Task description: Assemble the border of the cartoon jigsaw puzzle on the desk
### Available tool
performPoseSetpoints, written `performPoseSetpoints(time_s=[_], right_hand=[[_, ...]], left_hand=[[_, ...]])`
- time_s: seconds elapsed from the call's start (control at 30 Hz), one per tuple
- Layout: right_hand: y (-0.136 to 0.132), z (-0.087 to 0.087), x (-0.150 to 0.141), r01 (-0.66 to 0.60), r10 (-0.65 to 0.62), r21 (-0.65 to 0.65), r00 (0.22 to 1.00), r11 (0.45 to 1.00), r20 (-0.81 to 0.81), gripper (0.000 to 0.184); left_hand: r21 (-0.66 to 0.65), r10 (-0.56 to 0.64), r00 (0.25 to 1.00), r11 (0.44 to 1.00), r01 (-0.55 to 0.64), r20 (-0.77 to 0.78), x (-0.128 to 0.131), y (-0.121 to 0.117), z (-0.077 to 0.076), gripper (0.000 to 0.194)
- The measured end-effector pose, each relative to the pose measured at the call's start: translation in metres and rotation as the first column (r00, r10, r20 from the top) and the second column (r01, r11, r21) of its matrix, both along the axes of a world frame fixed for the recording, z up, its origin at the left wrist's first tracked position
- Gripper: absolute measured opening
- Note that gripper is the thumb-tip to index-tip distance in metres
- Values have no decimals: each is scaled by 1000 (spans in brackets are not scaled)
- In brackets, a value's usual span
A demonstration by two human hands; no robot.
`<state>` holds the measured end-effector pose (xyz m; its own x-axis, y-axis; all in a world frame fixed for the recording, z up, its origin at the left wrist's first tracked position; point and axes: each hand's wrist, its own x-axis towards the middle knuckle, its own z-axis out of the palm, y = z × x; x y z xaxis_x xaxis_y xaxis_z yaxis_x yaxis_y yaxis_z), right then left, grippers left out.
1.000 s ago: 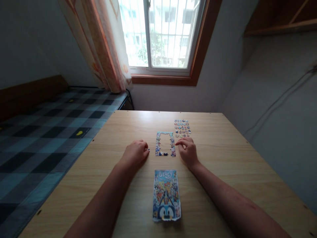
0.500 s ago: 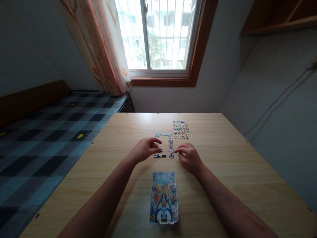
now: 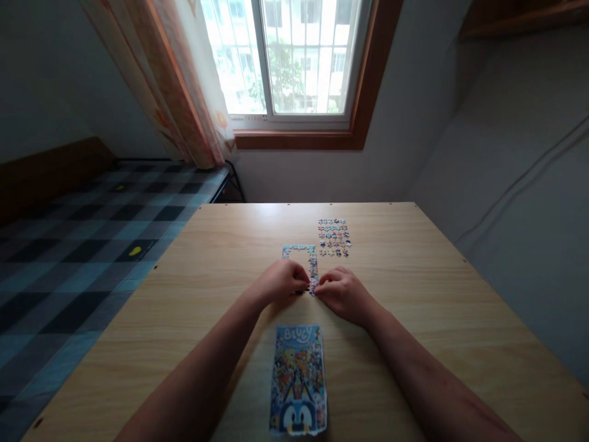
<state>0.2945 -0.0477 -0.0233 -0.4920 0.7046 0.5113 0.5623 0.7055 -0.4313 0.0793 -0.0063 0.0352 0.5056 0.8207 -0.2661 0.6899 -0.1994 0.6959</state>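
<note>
A partly assembled jigsaw border (image 3: pixel 314 268) lies on the table, a rectangular frame of joined pieces with bare wood inside. My left hand (image 3: pixel 286 280) reaches over its left side, thumb and fingers pinched at the gap in the bottom row beside the lower right corner. The puzzle piece in that pinch is mostly hidden by the fingers. My right hand (image 3: pixel 341 291) is closed, its fingertips pressed to the border's lower right corner from outside. The left side and part of the bottom row are covered by my left hand.
Loose puzzle pieces (image 3: pixel 334 236) lie in several rows beyond the border, to the right. Nearer me lies a Bluey picture sheet or box (image 3: pixel 298 380) on the wooden table (image 3: pixel 221 245). A bed (image 3: pixel 151 227) with checked bedding stands left, below a curtained window (image 3: pixel 304 61).
My left hand has moved right and down with the piece, to the border's lower right. My right hand has come left onto the corner. The head view has tilted slightly down.
</note>
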Motion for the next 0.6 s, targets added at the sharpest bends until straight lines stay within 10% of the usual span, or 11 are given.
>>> performPoseSetpoints(time_s=[0.6], right_hand=[[1, -1, 2, 4, -2, -50, 1000, 999, 28, 13]], left_hand=[[61, 41, 995, 997, -36, -92, 7, -1, -12, 17]])
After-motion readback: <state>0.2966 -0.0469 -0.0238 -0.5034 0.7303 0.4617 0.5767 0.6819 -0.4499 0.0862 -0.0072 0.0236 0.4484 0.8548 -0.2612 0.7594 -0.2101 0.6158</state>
